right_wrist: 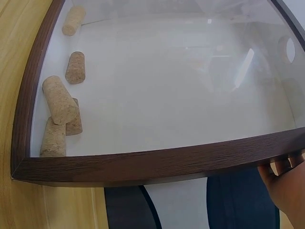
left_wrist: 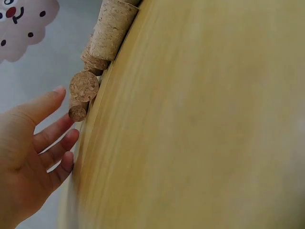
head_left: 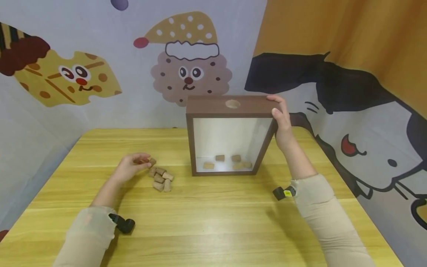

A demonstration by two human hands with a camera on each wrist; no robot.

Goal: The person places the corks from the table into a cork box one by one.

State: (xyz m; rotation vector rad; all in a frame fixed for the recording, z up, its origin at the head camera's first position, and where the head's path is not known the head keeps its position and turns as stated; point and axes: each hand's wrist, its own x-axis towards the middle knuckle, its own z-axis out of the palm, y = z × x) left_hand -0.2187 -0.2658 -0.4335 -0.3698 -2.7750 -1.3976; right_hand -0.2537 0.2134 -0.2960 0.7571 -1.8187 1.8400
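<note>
A dark brown shadow box (head_left: 208,106) with a clear front and a round hole in its top stands upright on the table. Several corks (head_left: 219,158) lie along its bottom inside. My right hand (head_left: 282,124) grips the box's upper right corner, thumb at the front and fingers over the top. Left of the box sits a small pile of corks (head_left: 159,178). At the pile's far side, my left hand (head_left: 134,166) has its thumb and fingers spread around a cork (left_wrist: 77,112). In the left wrist view that cork lies just beyond the fingertips.
The wood-grain table (head_left: 207,222) extends in front of the box and to both sides. Behind it hangs a cloth printed with cartoon figures (head_left: 191,78). Each sleeve carries a black wrist camera (head_left: 124,224) at its cuff.
</note>
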